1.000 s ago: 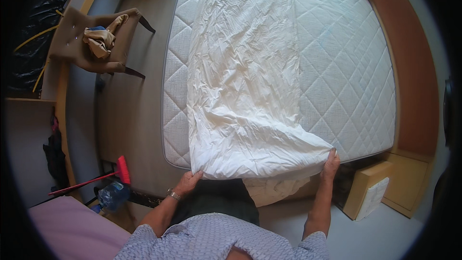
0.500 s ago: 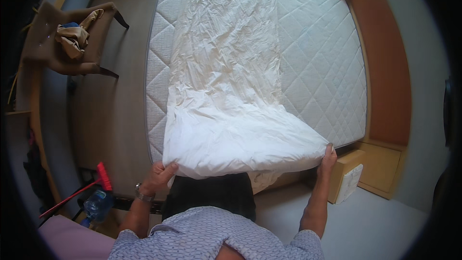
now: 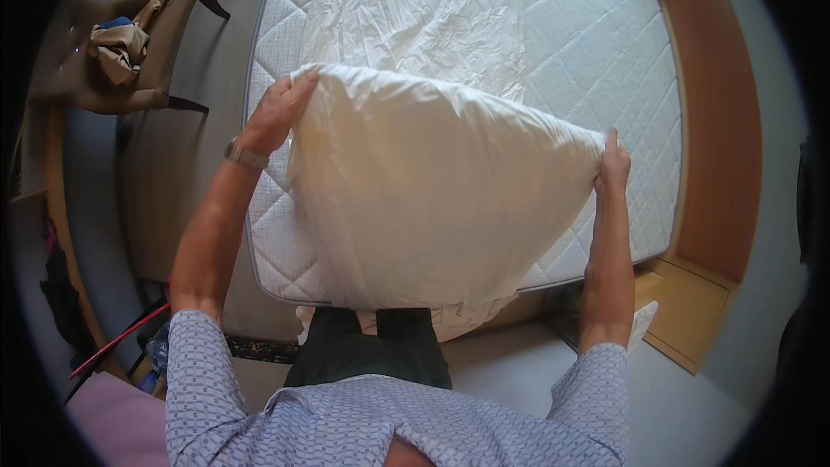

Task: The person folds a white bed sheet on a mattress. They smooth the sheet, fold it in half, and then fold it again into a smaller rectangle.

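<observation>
So both hands have a white sheet (image 3: 441, 182) bunched in their fingers, left hand (image 3: 278, 111) grasping the left end of a raised edge, right hand (image 3: 614, 166) clenched on the right end, a bit nearer. The sheet's over the mattress (image 3: 596, 60), near part hanging down like a curtain, wrinkly far part lying on top. Brown chair (image 3: 160, 39) off to the far left, tan cloth (image 3: 121, 52) on it

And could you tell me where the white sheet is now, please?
In the head view, the white sheet is at centre, held between the left hand and right hand, over the quilted mattress.
</observation>
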A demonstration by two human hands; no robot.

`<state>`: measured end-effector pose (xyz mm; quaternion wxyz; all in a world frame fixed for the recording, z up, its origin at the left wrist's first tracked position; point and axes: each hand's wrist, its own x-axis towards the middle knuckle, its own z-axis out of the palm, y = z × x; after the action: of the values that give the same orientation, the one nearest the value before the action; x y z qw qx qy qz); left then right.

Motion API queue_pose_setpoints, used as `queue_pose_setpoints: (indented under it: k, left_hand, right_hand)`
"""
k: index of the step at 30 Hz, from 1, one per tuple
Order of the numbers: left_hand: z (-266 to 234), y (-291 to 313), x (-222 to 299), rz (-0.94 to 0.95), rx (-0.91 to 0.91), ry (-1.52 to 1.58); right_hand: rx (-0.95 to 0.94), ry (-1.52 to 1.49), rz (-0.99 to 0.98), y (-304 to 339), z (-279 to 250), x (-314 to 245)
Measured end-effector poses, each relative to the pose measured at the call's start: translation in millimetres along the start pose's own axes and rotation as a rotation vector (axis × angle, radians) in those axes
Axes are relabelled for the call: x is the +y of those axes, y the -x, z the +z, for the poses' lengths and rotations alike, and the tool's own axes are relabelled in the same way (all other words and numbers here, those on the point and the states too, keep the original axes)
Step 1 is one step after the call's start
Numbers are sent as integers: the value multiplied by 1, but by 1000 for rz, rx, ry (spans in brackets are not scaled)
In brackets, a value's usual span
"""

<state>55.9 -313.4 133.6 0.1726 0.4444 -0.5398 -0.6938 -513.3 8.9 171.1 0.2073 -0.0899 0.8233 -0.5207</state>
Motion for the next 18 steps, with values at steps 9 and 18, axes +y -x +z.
queue_pose_setpoints:
  k: [9, 18]
  left_hand:
    - [23, -47, -173, -171, 205, 354]
    - [82, 187, -269, -410, 539, 309]
  right_hand:
    - [-227, 76, 124, -47, 76, 209]
    - [-328, 34, 387, 179, -66, 302]
